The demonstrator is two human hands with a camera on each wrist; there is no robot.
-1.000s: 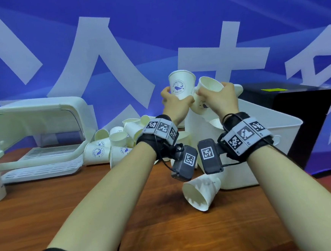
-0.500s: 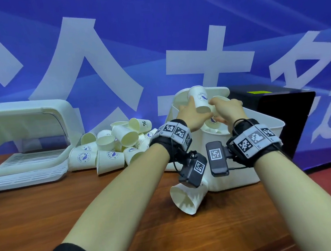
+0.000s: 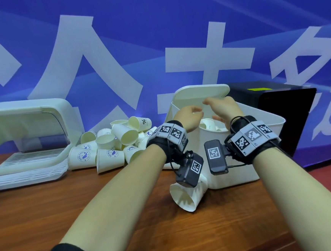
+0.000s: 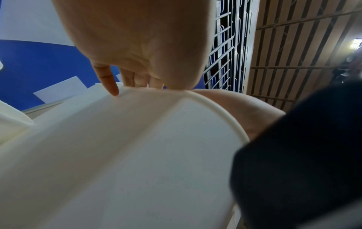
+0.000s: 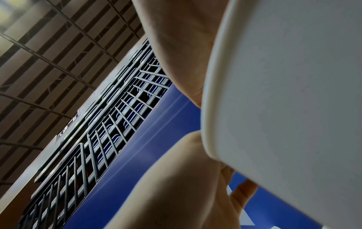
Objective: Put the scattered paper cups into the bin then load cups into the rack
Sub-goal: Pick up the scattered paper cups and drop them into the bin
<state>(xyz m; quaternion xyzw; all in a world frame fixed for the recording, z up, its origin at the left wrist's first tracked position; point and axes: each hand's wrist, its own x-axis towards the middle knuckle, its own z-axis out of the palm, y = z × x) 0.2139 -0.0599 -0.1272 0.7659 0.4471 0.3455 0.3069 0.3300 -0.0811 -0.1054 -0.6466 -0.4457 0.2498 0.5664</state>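
Both my hands hover over the white bin (image 3: 232,159) at centre right, and neither holds anything. My left hand (image 3: 196,112) has relaxed fingers at the bin's near-left rim. My right hand (image 3: 213,110) is spread just right of it, above the paper cups (image 3: 208,122) lying inside. In the left wrist view my fingers (image 4: 109,80) point down at the bin wall (image 4: 137,155). The right wrist view shows my palm (image 5: 176,46) beside the bin rim (image 5: 211,108). A pile of white cups (image 3: 110,145) lies left of the bin. One crumpled cup (image 3: 186,199) lies on its side in front of it.
The white rack (image 3: 23,140) with a slatted tray stands at the far left of the wooden table (image 3: 87,200). A black box (image 3: 278,112) sits behind and to the right of the bin. A blue banner fills the background.
Each hand held a cup above the bin; both lowered into it and let go. The hands are now empty over the bin.
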